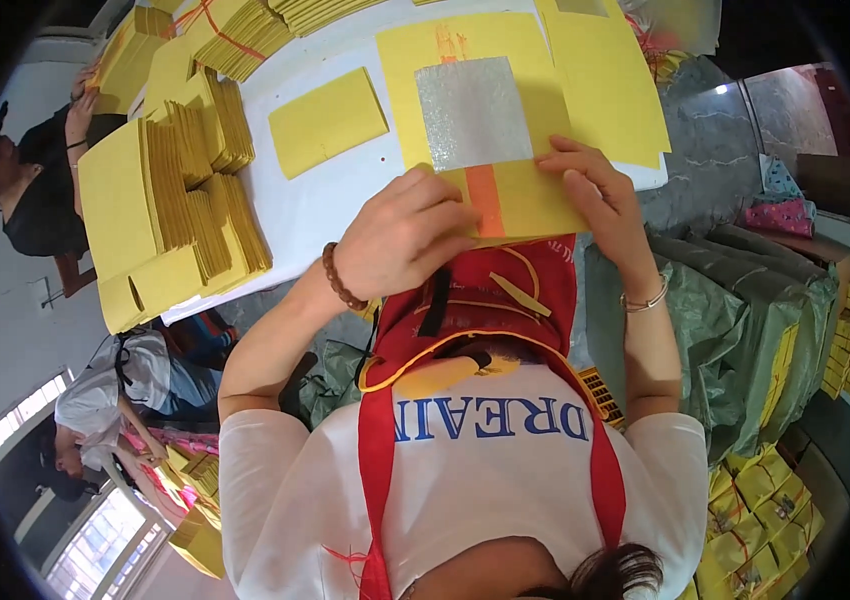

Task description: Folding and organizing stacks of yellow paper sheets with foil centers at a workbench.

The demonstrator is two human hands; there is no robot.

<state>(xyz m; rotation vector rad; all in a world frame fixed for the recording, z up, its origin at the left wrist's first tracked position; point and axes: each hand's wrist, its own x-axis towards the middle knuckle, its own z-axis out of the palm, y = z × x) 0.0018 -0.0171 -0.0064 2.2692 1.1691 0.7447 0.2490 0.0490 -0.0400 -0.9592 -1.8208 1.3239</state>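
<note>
Both hands, left & right, press yellow sheet btwn them.

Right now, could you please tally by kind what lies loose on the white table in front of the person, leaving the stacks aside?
Large yellow sheets with a silver foil square: 1, under the left hand and right hand
Other large yellow sheets: 1
Small plain yellow sheets: 1
Total: 3
</note>
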